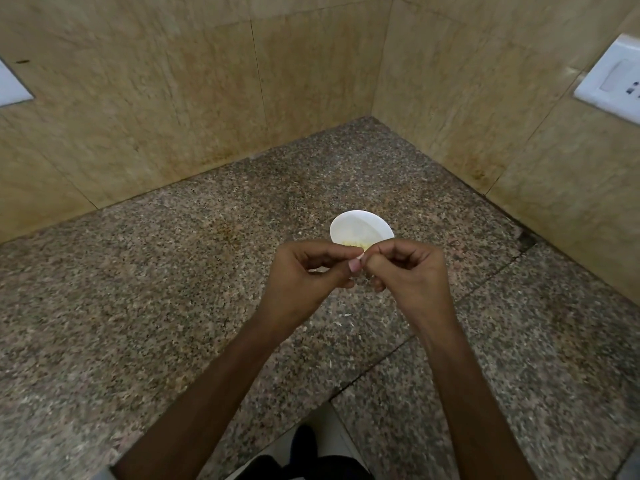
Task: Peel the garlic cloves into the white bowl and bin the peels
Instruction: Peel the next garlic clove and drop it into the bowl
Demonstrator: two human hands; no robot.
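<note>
Two grips meeting, your left grip [308, 271] and right grip [405, 268] both pinching a small pale garlic clove [361, 256], round smooth white bowl [349, 221] just beyond, on speckled granite table [173, 271]

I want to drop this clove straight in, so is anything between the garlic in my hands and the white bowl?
Nothing visible does. The left hand and right hand pinch the garlic clove at the near rim of the white bowl, whose open top lies uncovered beyond them.
</note>
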